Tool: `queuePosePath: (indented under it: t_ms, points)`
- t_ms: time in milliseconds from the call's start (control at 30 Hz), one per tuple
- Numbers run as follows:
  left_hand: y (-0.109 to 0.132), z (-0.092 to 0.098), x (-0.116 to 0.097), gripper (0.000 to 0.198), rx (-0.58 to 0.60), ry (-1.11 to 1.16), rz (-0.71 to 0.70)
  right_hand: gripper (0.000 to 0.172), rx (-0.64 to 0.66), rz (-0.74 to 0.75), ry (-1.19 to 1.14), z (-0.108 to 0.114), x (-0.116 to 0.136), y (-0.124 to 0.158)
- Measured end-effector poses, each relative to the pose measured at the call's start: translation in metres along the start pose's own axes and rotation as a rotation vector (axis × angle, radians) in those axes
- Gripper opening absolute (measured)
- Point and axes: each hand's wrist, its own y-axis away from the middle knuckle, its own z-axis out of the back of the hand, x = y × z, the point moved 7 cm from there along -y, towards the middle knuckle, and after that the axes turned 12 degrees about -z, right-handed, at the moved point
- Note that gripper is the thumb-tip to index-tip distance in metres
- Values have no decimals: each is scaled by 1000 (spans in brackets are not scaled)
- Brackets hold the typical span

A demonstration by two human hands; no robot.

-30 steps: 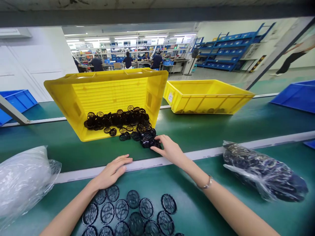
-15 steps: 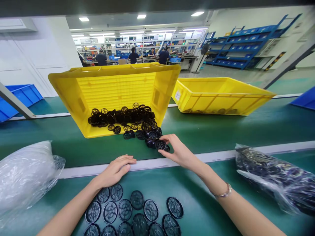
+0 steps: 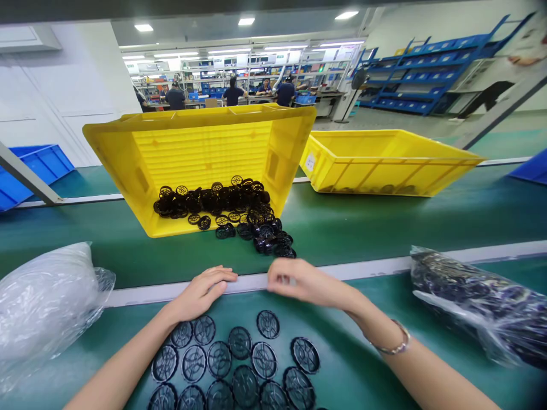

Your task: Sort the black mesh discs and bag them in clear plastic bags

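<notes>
My left hand (image 3: 200,293) lies flat on the white rail (image 3: 141,293) of the green bench, fingers stretched out and holding nothing. My right hand (image 3: 299,282) hovers over the same rail with its fingers curled inward, and no dark part shows in them. Just below it a single black round grille disc (image 3: 268,323) lies on the green mat beside several more discs laid in rows (image 3: 231,370). Beyond the rail, a tipped yellow bin (image 3: 192,154) spills a heap of black discs (image 3: 256,228) onto the green belt.
A second yellow bin (image 3: 384,162) stands to the right on the belt. A clear plastic bag (image 3: 38,307) lies at my left, and a bag of dark parts (image 3: 478,302) at my right. Blue bins (image 3: 29,171) sit far left. People work at benches far behind.
My right hand has drawn back from the spilled heap to the rail. One more disc now lies on the mat below it. My left hand has stayed put.
</notes>
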Motion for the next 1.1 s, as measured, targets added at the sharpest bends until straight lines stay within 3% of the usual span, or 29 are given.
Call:
queuePosePath:
  t_ms: [67, 133, 233, 367, 433, 600, 700, 767, 800, 900, 967, 1100]
  points:
    - [0, 0, -1, 44, -1, 7, 0, 27, -350, -138, 215, 25, -31, -3]
    - [0, 1, -1, 44, -2, 16, 4, 27, -557, -216, 400, 35, -55, -2]
    - [1, 1, 0, 44, -4, 26, 15, 24, -567, -251, 495, 31, -74, -6]
    - [2, 1, 2, 43, -17, 37, 26, 19, -522, -264, 471, 31, -63, -4]
    - [2, 1, 2, 42, -17, 41, 28, 19, -414, -220, 371, 30, -47, -1]
    - [2, 1, 1, 43, -14, 36, 34, 19, 198, -99, 103, -3, -6, 14]
    - [1, 0, 2, 43, -15, 36, 33, 15, 397, -35, 21, -12, 8, 24]
    - [1, 0, 2, 43, -14, 40, 30, 8, 440, -32, -34, -11, 7, 25]
    - [1, 0, 2, 43, -14, 40, 30, 7, 383, -61, -36, -6, 1, 21]
    - [1, 0, 2, 43, -18, 40, 31, 11, -91, -210, 160, 24, -33, 5]
    - [1, 0, 2, 43, -21, 42, 30, 14, -307, -264, 341, 34, -52, 0]
    - [2, 0, 2, 43, -22, 46, 40, 12, -313, -337, 385, 35, -75, -4]
